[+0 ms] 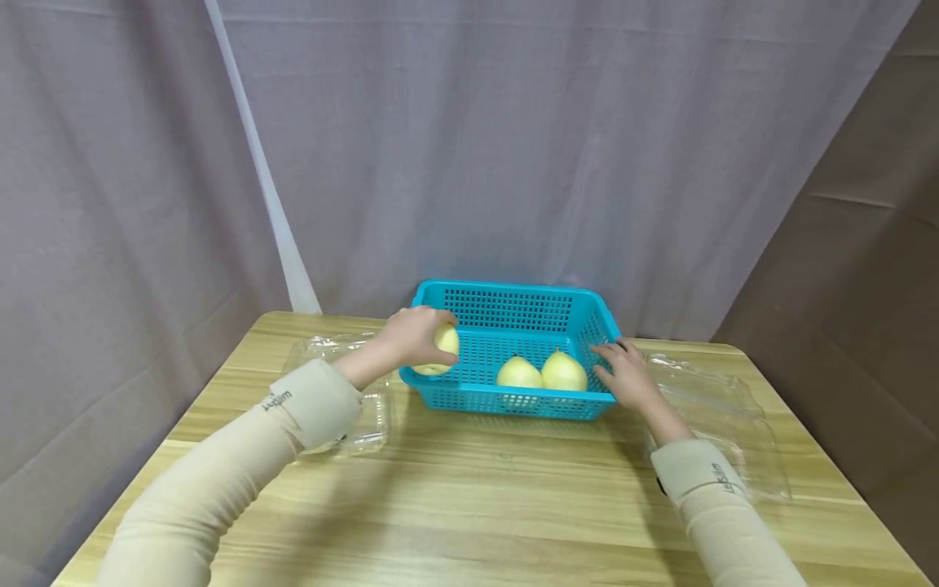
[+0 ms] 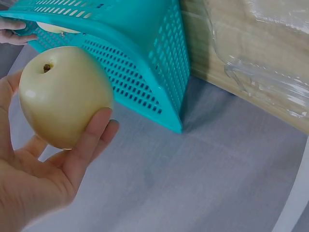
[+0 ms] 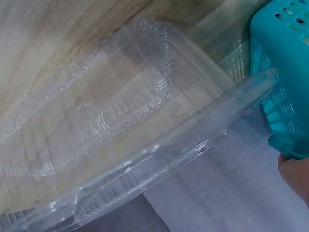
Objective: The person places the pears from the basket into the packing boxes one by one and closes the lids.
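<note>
My left hand [image 1: 420,336] grips a pale yellow pear [image 2: 65,96] over the left end of a blue plastic basket [image 1: 506,402]. Its fingers and thumb wrap the fruit's sides, and a dark dimple shows on the fruit in the left wrist view. Inside the basket, two more pears, one on the left [image 1: 519,372] and one on the right [image 1: 564,372], sit side by side near the front wall. My right hand [image 1: 629,377] rests at the basket's right rim, fingers spread and reaching over it. Only a small part of that hand shows in the right wrist view.
A clear plastic clamshell box [image 1: 374,420] lies left of the basket, partly behind my left arm. Another clear box [image 1: 741,440] lies open on the right. Everything stands on a wooden table [image 1: 469,497], with a grey curtain [image 1: 506,147] behind its far edge.
</note>
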The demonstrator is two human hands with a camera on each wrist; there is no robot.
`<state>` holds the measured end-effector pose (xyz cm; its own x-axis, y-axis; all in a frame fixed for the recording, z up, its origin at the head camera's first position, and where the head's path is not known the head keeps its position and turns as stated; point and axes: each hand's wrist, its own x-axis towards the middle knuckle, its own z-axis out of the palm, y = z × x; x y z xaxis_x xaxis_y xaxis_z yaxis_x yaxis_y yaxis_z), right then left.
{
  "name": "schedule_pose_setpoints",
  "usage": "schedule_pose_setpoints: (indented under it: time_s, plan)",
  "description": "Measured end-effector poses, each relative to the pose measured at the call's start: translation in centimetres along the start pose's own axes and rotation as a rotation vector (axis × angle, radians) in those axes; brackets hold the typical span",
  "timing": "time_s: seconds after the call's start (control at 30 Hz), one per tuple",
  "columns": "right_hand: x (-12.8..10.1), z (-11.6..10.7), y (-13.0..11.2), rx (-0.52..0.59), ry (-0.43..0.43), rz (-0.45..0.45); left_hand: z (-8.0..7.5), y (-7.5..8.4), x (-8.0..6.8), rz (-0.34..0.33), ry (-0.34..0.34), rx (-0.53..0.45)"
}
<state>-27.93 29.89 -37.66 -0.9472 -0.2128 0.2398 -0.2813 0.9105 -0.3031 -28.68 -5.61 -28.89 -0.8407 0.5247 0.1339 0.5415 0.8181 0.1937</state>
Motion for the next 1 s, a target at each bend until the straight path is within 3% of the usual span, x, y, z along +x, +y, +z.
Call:
schedule_pose_setpoints:
  time_s: [0.27,0.63,1.0]
  plan:
    - [-0.1,-0.1,0.1,0.002,0.018,-0.002,-0.5,-0.3,-1.7,-0.01,0.051,-0.039]
    - [0.3,-0.4,0.0,0.011,0.016,-0.002,-0.8,-2.6,-4.2,-0.049,0.115,-0.074]
    - [-0.1,-0.4,-0.1,0.008,0.008,-0.004,-0.5,-4.4,-7.0,-0.054,0.117,-0.096]
